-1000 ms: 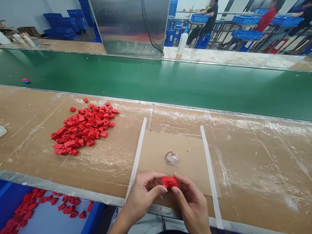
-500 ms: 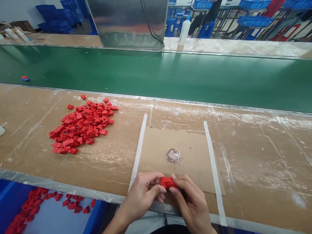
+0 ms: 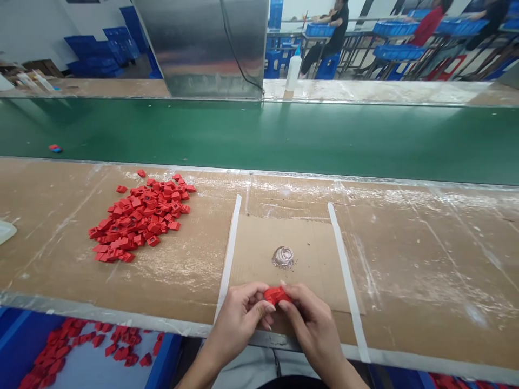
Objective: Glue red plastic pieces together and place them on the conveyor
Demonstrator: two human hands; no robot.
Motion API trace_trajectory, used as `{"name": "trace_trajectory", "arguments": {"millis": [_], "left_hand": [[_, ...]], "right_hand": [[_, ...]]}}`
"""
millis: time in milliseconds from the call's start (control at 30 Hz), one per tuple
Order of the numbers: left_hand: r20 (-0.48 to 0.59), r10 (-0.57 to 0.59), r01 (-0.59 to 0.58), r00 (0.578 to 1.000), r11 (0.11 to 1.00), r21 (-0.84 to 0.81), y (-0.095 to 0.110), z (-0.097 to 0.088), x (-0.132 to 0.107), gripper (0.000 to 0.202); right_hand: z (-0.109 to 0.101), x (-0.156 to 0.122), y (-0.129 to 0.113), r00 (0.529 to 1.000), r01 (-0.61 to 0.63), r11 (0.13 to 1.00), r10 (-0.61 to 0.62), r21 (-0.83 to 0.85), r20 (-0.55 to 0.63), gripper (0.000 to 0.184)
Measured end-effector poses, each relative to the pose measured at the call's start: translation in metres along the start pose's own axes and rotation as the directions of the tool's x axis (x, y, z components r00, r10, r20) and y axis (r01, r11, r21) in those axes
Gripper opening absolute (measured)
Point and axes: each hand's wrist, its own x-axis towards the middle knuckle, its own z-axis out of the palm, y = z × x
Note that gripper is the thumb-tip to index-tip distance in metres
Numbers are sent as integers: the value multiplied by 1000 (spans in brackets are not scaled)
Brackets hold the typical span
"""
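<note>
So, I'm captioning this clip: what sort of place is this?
Probably a factory assembly floor: a long green conveyor belt, stacked blue plastic crates, and a seated worker beyond.

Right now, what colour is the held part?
The part is bright red, best in the head view.

Right there, a small chunky red moulded-plastic block (image 3: 277, 295), pinched between the left hand (image 3: 239, 320) and the right hand (image 3: 311, 324), dead centre between the two palms! Gripped from both sides, mostly buried under the curled fingers, just a rounded red top edge showing. Matte, bright, no markings in sight. One piece or two? Too covered to tell.
</note>
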Motion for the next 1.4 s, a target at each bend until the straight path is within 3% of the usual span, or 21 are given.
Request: {"name": "trace_trajectory", "arguments": {"millis": [133,200,367,567,867,1133,1267,1333,1400], "left_hand": [[-5,31,-30,1000,998,56,-3,0,1,17],[3,75,-75,997,986,148,-5,-2,0,27],[133,208,-245,969,877,414,-5,-8,-1,48],[258,217,-321,942,810,492,2,-8,-2,38],[264,239,-348,934,770,535,-2,-6,-5,29],[235,264,-353,936,731,584,0,-7,2,36],[187,299,-352,936,776,524,-4,-9,4,46],[86,309,-313,947,828,466,-10,-10,6,42],[3,293,-266,956,864,427,-19,-14,11,38]], "right_hand": [[-3,4,0,994,-107,991,109,84,-14,19],[-5,4,-3,987,-161,978,163,132,-7,21],[-12,6,-8,946,-322,895,295,308,132,24],[-24,12,-8,916,-366,893,297,260,268,32],[-27,20,-9,885,-407,863,290,301,364,37],[-27,22,-7,901,-404,829,287,386,326,38],[-32,23,-11,907,-406,797,292,447,302,40],[-44,16,-11,922,-385,808,313,445,229,44],[-67,0,-8,935,-341,841,349,419,61,49]]}}
